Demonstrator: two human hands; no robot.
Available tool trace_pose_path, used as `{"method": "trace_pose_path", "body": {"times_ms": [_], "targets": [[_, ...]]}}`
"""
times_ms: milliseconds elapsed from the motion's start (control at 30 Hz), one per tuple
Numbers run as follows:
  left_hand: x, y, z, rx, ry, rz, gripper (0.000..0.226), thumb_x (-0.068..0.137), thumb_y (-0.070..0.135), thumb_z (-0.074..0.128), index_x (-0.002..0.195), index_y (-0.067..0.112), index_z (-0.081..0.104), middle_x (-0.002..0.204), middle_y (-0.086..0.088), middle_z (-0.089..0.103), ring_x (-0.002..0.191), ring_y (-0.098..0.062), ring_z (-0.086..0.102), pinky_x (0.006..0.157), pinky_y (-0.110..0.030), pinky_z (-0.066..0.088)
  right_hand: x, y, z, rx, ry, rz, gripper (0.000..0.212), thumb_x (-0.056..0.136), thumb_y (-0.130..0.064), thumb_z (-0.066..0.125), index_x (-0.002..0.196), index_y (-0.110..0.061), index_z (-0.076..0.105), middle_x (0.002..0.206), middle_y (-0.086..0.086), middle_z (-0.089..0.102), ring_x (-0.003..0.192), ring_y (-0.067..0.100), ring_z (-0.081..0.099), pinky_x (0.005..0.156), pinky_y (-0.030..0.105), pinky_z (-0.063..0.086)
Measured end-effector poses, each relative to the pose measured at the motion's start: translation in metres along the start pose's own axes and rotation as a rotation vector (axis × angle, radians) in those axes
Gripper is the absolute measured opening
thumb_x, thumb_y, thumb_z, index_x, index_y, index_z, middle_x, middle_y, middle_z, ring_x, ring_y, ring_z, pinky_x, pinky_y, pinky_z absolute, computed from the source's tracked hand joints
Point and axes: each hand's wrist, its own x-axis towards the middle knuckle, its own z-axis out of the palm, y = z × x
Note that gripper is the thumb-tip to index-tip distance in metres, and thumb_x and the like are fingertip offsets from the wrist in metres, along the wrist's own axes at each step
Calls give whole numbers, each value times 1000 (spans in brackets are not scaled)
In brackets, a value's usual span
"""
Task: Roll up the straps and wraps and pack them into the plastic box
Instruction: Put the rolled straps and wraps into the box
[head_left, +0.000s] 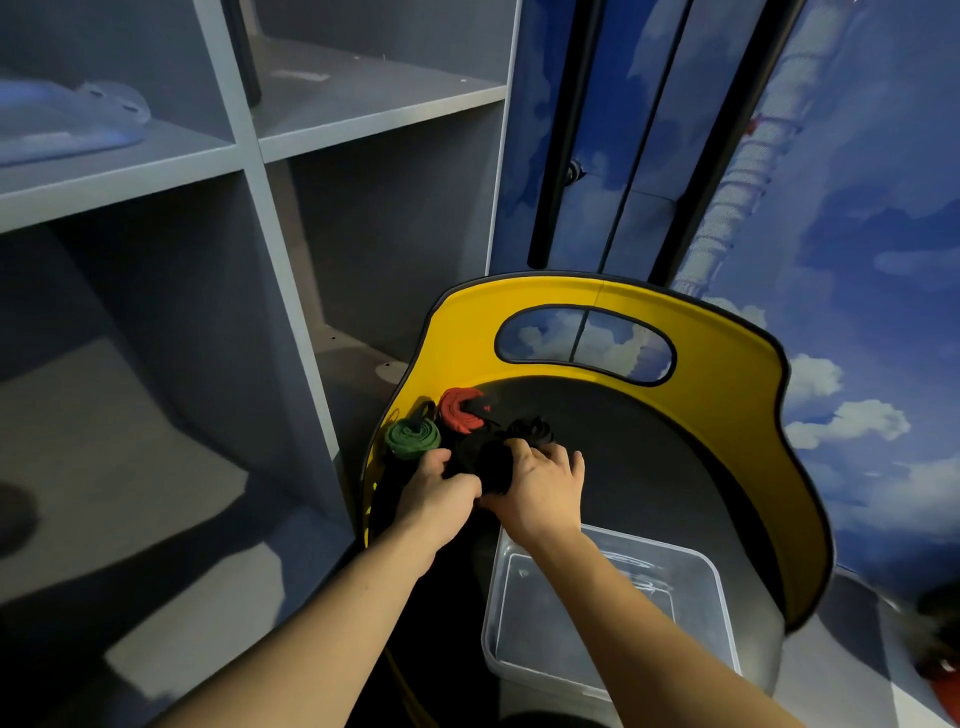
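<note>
Black wrap (491, 462), gripped by left hand (436, 488) and right hand (540, 486), blurs into dark seat (623, 467).

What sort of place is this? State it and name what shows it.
Probably a storage corner of a gym or playroom: tall grey cubby shelves, a wall with a blue sky-and-cloud mural, and a yellow-backed black chair carrying rolled wraps beside a clear plastic box.

clear glossy plastic box (613, 670); cloth rolls (413, 436).
</note>
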Motion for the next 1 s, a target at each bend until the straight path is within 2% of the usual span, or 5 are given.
{"method": "trace_pose_path", "body": {"times_ms": [267,500,667,833,1000], "targets": [[-15,13,-1,-126,109,102,87,58,31,55,145,29,52,146,1,52,130,-23,51,111,-45,42,-1,-2,-18,79,63,-40,73,75,-62,71,137,-28,51,125,-3,65,128,26,45,115,50,25],[-29,29,-4,-268,110,181,68,74,19,60,140,33,57,142,4,53,126,-21,52,110,-45,45,-4,-3,-30,198,177,-88,82,72,-61,73,140,-21,51,124,1,65,122,24,53,108,40,33],[-37,30,-6,-352,98,190,72,63,28,60,133,44,59,137,5,57,123,-21,55,107,-49,48,-14,-3,-43,342,197,-106,70,74,-49,79,134,-20,57,118,5,64,114,24,55,104,38,36],[-44,30,-8,-421,68,227,52,63,31,63,108,56,67,126,5,66,118,-22,62,102,-52,52,-30,-5,-64,506,182,-116,70,76,-39,83,138,-22,55,119,-4,51,112,16,56,95,24,45],[-67,38,-3,-484,8,321,55,78,23,65,132,36,63,126,2,68,116,-19,65,98,-43,55,-47,6,-83,599,252,-123,73,73,-30,88,136,-20,54,116,-8,44,100,4,52,92,7,42]]}}
